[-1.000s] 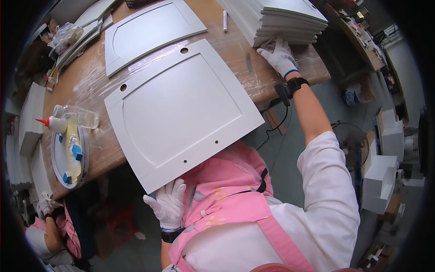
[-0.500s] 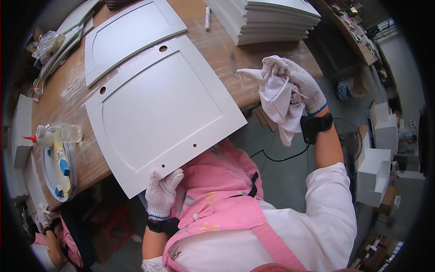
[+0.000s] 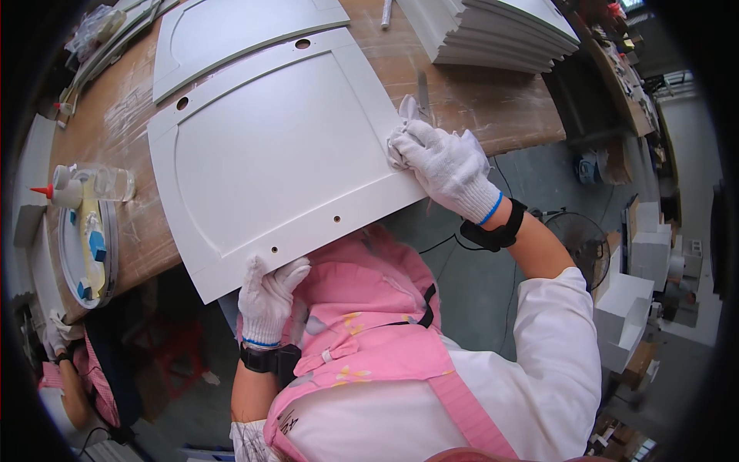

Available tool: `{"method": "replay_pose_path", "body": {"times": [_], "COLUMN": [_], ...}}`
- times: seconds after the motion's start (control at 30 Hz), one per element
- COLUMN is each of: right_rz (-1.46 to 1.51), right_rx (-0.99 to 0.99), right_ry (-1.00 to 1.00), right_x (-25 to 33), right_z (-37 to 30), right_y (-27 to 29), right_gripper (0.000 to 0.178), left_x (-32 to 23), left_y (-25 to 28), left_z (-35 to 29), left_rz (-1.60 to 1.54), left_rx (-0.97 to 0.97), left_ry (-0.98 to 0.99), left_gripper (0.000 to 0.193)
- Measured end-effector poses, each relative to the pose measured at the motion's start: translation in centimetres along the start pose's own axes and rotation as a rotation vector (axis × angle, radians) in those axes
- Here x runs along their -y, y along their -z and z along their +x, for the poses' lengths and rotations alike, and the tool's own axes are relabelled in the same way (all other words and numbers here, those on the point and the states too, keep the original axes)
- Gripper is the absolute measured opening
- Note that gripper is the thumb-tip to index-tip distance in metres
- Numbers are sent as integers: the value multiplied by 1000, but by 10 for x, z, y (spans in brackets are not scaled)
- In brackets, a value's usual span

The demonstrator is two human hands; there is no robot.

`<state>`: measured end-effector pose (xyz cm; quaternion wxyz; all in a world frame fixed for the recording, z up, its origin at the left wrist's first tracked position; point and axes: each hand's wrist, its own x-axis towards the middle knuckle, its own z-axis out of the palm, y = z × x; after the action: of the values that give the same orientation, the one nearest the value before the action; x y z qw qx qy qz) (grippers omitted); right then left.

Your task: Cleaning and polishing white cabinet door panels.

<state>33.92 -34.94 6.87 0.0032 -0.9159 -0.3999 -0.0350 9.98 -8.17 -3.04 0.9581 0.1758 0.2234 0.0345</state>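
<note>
A white cabinet door (image 3: 277,146) with a recessed, curved-edge middle and small round holes lies on the brown worktable, its near edge jutting over my lap. My right hand (image 3: 450,169), in a white knit glove, presses a bunched whitish cloth (image 3: 409,109) against the door's right edge; most of the cloth is hidden under the fingers. At the near left corner, my gloved left hand (image 3: 267,299) grips the door's edge, thumb and fingers partly bent around it.
A second white door (image 3: 246,35) lies just beyond. Stacked white panels (image 3: 500,35) stand far right. At left are a red-tipped bottle (image 3: 65,187), a clear jar (image 3: 115,183) and a round lid (image 3: 112,262) with blue pieces. A co-worker's gloved hand (image 3: 60,335) shows lower left.
My right hand has swung left and down with the cloth, from the air beside the table onto the door's right edge. My left hand stays at the near edge.
</note>
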Motion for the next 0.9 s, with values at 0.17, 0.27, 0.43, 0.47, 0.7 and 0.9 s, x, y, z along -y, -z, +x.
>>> {"method": "replay_pose_path", "body": {"times": [0.17,0.27,0.43,0.47,0.7,0.9], "right_rz": [46,96,221,268,1569,1884], "right_rx": [-17,-12,4,32,361,-20], "right_ry": [124,209,290,331,-264,-453], "right_x": [-5,-2,-5,-5,-51,-65], "right_z": [4,6,-1,-2,-34,-77], "right_y": [-20,-10,-1,1,18,12], "right_gripper": [32,30,29,30,32,28], "left_x": [2,1,1,1,0,-4], "left_y": [-3,-4,-4,-5,-6,-2], "left_z": [-2,-3,3,3,3,1], "left_rz": [-7,-27,-33,-35,-42,-48], "left_rx": [-20,-28,-31,-29,-6,11], "left_ry": [-24,-45,-58,-58,-36,-2], "left_gripper": [51,50,50,49,48,48]}}
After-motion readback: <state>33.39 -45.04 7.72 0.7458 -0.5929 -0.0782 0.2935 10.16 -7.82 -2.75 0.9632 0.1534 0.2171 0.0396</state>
